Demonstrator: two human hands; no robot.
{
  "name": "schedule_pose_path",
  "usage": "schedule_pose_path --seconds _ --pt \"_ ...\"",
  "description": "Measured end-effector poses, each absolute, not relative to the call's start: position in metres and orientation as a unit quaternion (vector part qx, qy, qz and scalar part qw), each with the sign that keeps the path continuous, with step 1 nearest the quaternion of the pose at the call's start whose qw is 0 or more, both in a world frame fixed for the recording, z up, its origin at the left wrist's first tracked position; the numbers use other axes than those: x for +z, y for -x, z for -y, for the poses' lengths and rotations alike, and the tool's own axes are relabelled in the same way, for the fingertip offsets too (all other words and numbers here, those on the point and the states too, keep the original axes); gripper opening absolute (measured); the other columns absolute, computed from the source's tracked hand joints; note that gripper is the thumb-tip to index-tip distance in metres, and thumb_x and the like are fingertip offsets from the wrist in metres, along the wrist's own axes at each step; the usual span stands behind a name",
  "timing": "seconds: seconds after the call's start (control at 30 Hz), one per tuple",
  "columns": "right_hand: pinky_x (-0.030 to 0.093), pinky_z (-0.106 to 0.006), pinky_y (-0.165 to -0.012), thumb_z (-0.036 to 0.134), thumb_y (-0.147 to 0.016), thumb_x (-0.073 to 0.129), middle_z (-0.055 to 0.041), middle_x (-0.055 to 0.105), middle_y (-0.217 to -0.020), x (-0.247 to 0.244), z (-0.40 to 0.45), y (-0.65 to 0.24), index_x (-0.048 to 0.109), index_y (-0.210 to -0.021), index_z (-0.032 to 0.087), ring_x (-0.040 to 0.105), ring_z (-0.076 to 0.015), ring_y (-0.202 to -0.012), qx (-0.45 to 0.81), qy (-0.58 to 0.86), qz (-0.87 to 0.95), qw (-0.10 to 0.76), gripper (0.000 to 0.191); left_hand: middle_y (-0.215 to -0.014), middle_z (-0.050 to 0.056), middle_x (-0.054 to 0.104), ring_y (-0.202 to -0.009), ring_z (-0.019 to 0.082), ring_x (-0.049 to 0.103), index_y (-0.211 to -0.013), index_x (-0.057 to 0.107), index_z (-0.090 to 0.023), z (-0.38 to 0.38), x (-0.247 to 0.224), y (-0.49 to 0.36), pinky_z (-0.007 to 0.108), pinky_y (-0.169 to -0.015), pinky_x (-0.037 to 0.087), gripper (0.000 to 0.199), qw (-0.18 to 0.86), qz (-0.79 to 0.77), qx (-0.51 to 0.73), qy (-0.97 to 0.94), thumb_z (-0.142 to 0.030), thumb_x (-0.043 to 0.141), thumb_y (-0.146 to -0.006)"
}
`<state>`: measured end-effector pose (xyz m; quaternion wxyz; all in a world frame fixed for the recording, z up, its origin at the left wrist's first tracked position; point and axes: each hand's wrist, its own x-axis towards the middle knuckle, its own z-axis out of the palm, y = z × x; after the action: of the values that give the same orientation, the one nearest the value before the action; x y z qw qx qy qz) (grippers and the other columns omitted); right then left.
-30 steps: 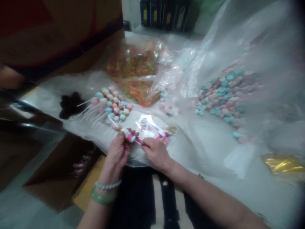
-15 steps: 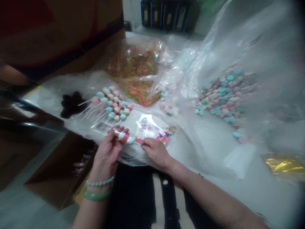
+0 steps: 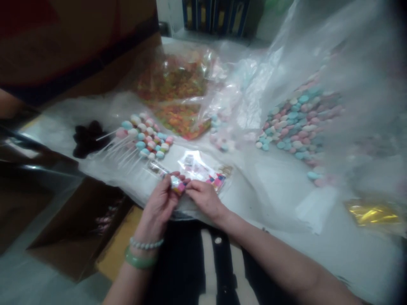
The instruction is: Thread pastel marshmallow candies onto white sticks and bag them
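Observation:
In my left hand (image 3: 165, 197) is a marshmallow skewer (image 3: 178, 184) in a clear printed wrapper, its pastel pieces showing between the fingers. My right hand (image 3: 203, 197) pinches the right end of the wrapper, close against the left fingertips; what exactly lies between those fingers is hidden. Just beyond both hands, a stack of clear printed sleeves (image 3: 193, 161) lies flat on the white sheet. Up and left of my left hand rests a pile of marshmallow skewers (image 3: 149, 135) with their white sticks pointing toward me.
Loose pastel marshmallows (image 3: 295, 123) fill a large clear bag on the right. A bag of orange-green candy (image 3: 181, 89) lies at the back. Dark pieces (image 3: 90, 139) sit at left, above an open carton (image 3: 79, 228). A gold packet (image 3: 372, 212) lies far right.
My left hand has slid right along the wrapped skewer, up to the right hand, covering more of it. The right hand stays pinched at nearly the same spot. The view has shifted slightly.

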<state>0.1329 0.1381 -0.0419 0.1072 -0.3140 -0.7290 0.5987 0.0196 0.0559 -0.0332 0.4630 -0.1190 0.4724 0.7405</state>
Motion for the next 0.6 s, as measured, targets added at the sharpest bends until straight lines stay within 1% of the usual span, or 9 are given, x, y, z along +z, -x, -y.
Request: schedule_pose_path --seconds 0.1,0.17,0.2,0.23,0.27,0.33,0.43,0.5,0.6 --pt "0.044 -0.027 -0.076 0.023 -0.085 0.054 -0.0005 0.07 -0.084 -0.047 -0.141 -0.134 0.067 -0.083 0.022 0.062 -0.0175 -0.082 0.546 0.31 0.766 0.14 0.013 -0.078 0.009 0.071 -0.071 0.017 0.067 -0.085 0.068 -0.01 -0.053 -0.04 -0.02 0.027 -0.069 0.056 0.015 0.463 -0.516 0.719 0.051 -0.023 0.073 -0.08" --pt "0.045 -0.027 -0.071 0.023 -0.086 0.051 -0.0018 0.069 -0.081 -0.049 -0.139 -0.138 0.067 -0.101 0.022 0.062 -0.0179 -0.075 0.513 0.32 0.78 0.162 0.022 -0.066 0.005 0.067 -0.058 0.013 0.06 -0.074 0.067 -0.01 -0.051 -0.041 -0.026 0.022 -0.058 0.05 0.02 0.462 -0.551 0.695 0.001 -0.026 0.079 -0.072" --pt "0.045 -0.027 -0.064 0.023 -0.086 0.051 -0.0009 0.068 -0.074 -0.05 -0.138 -0.141 0.063 -0.114 0.021 0.061 -0.0178 -0.067 0.509 0.325 0.78 0.167 0.031 -0.06 0.003 0.063 -0.051 0.01 0.054 -0.069 0.065 -0.011 -0.049 -0.04 -0.03 0.02 -0.051 0.045 0.023 0.462 -0.557 0.69 -0.009 -0.027 0.082 -0.068" --pt "0.046 -0.027 -0.061 0.024 -0.086 0.049 -0.0007 0.068 -0.073 -0.053 -0.138 -0.145 0.06 -0.123 0.021 0.061 -0.0182 -0.063 0.506 0.314 0.784 0.176 0.038 -0.057 0.001 0.06 -0.048 0.008 0.05 -0.07 0.065 -0.012 -0.049 -0.039 -0.035 0.02 -0.047 0.04 0.024 0.465 -0.553 0.691 -0.012 -0.026 0.084 -0.063" --pt "0.049 -0.028 -0.062 0.026 -0.087 0.048 -0.0022 0.07 -0.077 -0.058 -0.138 -0.147 0.061 -0.123 0.022 0.064 -0.0194 -0.066 0.495 0.3 0.792 0.191 0.038 -0.056 0.0 0.058 -0.045 0.008 0.046 -0.073 0.066 -0.012 -0.05 -0.038 -0.039 0.02 -0.044 0.035 0.028 0.467 -0.547 0.694 -0.009 -0.026 0.086 -0.059" --pt "0.053 -0.03 -0.068 0.032 -0.089 0.048 -0.0057 0.074 -0.086 -0.072 -0.141 -0.149 0.07 -0.102 0.024 0.069 -0.0221 -0.077 0.478 0.218 0.822 0.219 0.027 -0.057 0.0 0.058 -0.043 0.007 0.042 -0.077 0.067 -0.012 -0.054 -0.034 -0.044 0.021 -0.041 0.029 0.035 0.484 -0.532 0.695 0.008 -0.028 0.087 -0.054" --pt "0.054 -0.028 -0.058 0.035 -0.09 0.049 -0.0051 0.074 -0.083 -0.092 -0.149 -0.147 0.072 -0.096 0.028 0.069 -0.0214 -0.07 0.433 0.182 0.845 0.256 0.025 -0.05 -0.004 0.048 -0.041 0.007 0.035 -0.077 0.066 -0.015 -0.062 -0.024 -0.05 0.022 -0.042 0.022 0.04 0.507 -0.469 0.719 0.076 -0.033 0.089 -0.048" --pt "0.052 -0.028 -0.053 0.037 -0.09 0.048 -0.0052 0.073 -0.076 -0.097 -0.149 -0.148 0.072 -0.089 0.029 0.068 -0.022 -0.064 0.384 0.167 0.864 0.279 0.025 -0.048 -0.004 0.046 -0.043 0.009 0.035 -0.074 0.068 -0.017 -0.064 -0.017 -0.054 0.023 -0.044 0.023 0.036 0.496 -0.453 0.736 0.09 -0.035 0.086 -0.05" --pt "0.049 -0.03 -0.052 0.039 -0.09 0.046 -0.0066 0.071 -0.074 -0.095 -0.143 -0.151 0.071 -0.087 0.03 0.067 -0.0228 -0.063 0.297 0.143 0.892 0.308 0.027 -0.049 -0.001 0.046 -0.047 0.01 0.037 -0.06 0.067 -0.016 -0.062 -0.012 -0.055 0.027 -0.049 0.028 0.02 0.438 -0.485 0.753 0.076 -0.028 0.081 -0.053"
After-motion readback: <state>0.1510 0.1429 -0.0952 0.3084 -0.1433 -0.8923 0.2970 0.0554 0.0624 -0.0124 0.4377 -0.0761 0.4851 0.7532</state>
